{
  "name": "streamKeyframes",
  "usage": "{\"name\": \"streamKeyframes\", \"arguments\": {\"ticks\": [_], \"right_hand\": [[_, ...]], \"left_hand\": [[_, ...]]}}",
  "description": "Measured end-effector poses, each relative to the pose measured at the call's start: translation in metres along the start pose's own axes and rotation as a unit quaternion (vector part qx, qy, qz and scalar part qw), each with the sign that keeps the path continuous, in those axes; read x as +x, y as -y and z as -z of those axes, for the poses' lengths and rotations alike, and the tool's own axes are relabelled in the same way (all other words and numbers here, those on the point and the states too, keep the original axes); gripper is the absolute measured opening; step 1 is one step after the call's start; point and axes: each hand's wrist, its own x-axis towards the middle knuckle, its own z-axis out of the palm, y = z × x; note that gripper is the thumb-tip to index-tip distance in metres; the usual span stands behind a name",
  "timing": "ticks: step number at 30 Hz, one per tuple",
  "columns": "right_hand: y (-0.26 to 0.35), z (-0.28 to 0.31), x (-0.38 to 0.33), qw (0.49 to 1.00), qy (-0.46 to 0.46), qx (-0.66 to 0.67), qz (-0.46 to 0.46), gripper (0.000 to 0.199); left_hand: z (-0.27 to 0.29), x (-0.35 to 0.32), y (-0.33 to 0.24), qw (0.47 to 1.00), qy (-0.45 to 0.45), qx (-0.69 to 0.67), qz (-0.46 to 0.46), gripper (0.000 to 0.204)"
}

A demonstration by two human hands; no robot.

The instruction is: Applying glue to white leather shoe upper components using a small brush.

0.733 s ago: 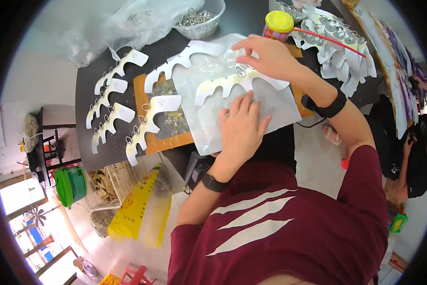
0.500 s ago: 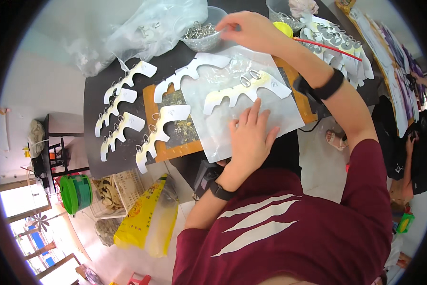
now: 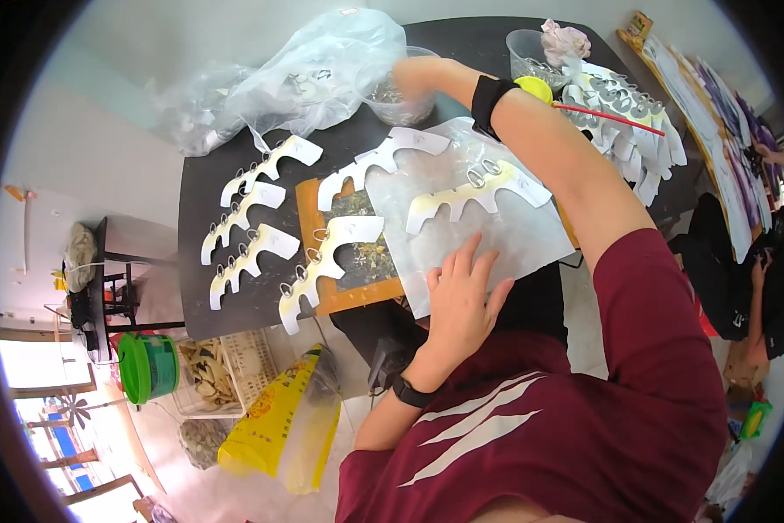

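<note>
My left hand (image 3: 463,301), fingers spread, lies on the white sheet (image 3: 392,261), just below a scalloped white-and-yellow paper piece (image 3: 436,209). Two metal rings (image 3: 483,173) stand at that piece's upper edge. At the far side, my right hand (image 3: 416,78) reaches into a clear plastic bowl (image 3: 409,112) of small metal rings. Its fingers are blurred and partly inside the bowl. Another scalloped piece (image 3: 383,159) overlaps the sheet's left edge, without rings that I can see. To the left lie several similar pieces with rings, one of them (image 3: 331,248) on a wooden-framed board (image 3: 370,295).
A large clear plastic bag (image 3: 296,78) spreads over the table's far left. At the right are a second tub (image 3: 527,52), a yellow round lid (image 3: 533,87), a red stick (image 3: 614,118) and a heap of ringed pieces (image 3: 627,105). A green bucket (image 3: 148,366) stands on the floor.
My right hand has moved from above the bowl's right rim down into it. My left hand stays spread on the sheet. The whole view has shifted slightly.
</note>
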Motion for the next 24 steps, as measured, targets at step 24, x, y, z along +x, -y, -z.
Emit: {"name": "streamKeyframes", "arguments": {"ticks": [24], "right_hand": [[-0.008, -0.002, 0.003, 0.996, -0.071, 0.028, 0.043, 0.012]], "left_hand": [[-0.001, -0.009, 0.002, 1.000, -0.001, -0.020, 0.000, 0.034]]}}
